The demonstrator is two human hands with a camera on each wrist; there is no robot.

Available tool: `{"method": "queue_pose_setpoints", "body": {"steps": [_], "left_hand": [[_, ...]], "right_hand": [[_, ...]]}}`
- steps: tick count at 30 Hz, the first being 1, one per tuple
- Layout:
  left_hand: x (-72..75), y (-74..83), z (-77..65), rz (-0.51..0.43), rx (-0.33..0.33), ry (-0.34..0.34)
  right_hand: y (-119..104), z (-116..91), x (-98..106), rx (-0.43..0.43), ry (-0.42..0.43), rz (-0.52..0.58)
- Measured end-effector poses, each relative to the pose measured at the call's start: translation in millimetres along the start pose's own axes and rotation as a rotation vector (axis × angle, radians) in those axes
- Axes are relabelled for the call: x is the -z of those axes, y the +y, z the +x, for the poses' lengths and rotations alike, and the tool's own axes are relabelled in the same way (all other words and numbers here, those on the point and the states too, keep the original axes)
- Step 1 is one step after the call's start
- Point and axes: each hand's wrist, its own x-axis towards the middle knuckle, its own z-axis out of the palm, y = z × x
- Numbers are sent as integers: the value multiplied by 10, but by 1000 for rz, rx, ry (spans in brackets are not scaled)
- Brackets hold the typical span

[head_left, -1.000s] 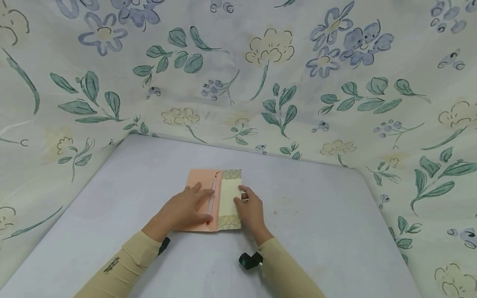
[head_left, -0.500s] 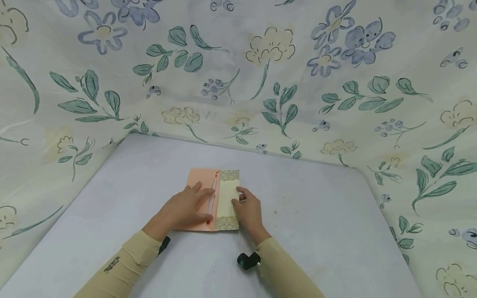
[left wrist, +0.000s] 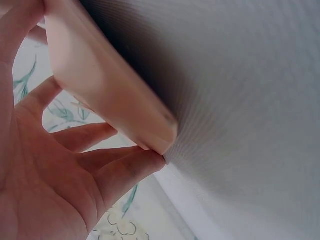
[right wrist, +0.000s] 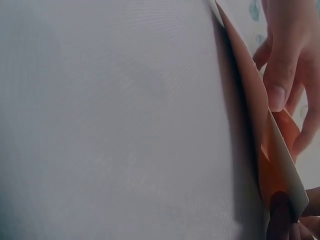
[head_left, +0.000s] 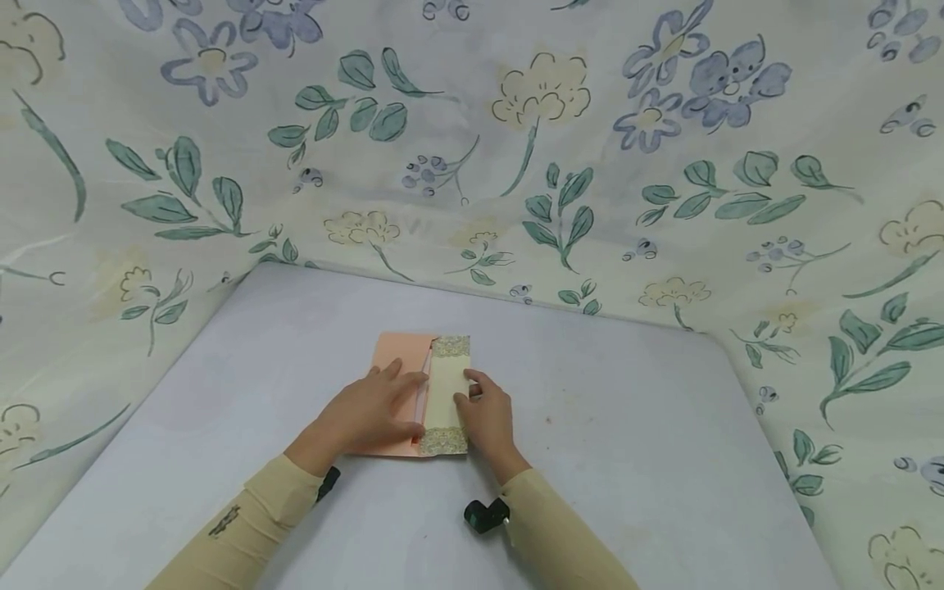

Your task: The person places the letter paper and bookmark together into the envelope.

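A peach envelope (head_left: 398, 351) lies near the middle of the table, with a whitish strip showing in its slit. Along its right side is a cream flap-like panel (head_left: 446, 385), patterned at both ends. My left hand (head_left: 367, 407) rests on the envelope with fingers spread; in the left wrist view its fingertips touch the edge of the envelope (left wrist: 95, 80). My right hand (head_left: 490, 416) pinches the panel's right edge between thumb and fingers. In the right wrist view the panel (right wrist: 290, 162) stands tilted, orange beneath, with right fingers (right wrist: 280, 220) under its edge.
The pale table (head_left: 612, 442) extends around the envelope. A cloth wall (head_left: 472, 164) printed with flowers and leaves rises behind and at both sides. Dark wrist-worn devices, one of them a black camera (head_left: 485, 516), sit below the wrists.
My right hand has moved slightly left with the cream panel, which now covers the peach strip beside the slit. The left hand has stayed in place on the envelope.
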Motion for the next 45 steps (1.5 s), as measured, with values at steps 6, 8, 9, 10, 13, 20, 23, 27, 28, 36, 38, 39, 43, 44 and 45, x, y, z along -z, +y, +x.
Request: {"method": "queue_pose_setpoints", "body": {"steps": [6, 8, 9, 10, 13, 20, 23, 27, 28, 36, 38, 39, 43, 44, 45], "left_hand": [[-15, 7, 0, 7, 5, 4], [-17, 11, 2, 9, 6, 5], [-17, 12, 4, 9, 5, 5], [-15, 14, 4, 10, 4, 5], [-7, 18, 2, 15, 1, 5], [35, 15, -25, 22, 9, 5], [41, 11, -29, 16, 10, 3], [39, 20, -20, 7, 6, -1], [37, 23, -15, 6, 5, -1], [39, 34, -6, 12, 11, 1], [39, 30, -10, 14, 12, 2], [40, 27, -12, 11, 16, 2], [24, 15, -7, -5, 17, 4], [19, 15, -5, -9, 13, 5], [11, 12, -4, -14, 13, 5]], "right_hand": [[-30, -9, -33, 10, 5, 14], [-35, -12, -42, 10, 7, 16], [-38, -15, -45, 10, 8, 17], [-40, -18, -48, 8, 9, 16], [-43, -28, -43, -3, 19, 23], [-34, -38, -15, 26, 17, 46], [-29, -38, -17, 27, -11, 57], [-36, -46, -58, 31, -27, 58], [-35, -47, -76, 34, -25, 57], [-48, -49, -114, 74, 16, 10], [-47, -42, -111, 92, 27, -4], [-49, -37, -110, 99, 25, -2], [-74, -23, -110, 117, -19, 11], [-84, -23, -115, 114, -33, 14], [-91, -22, -124, 114, -46, 12]]}}
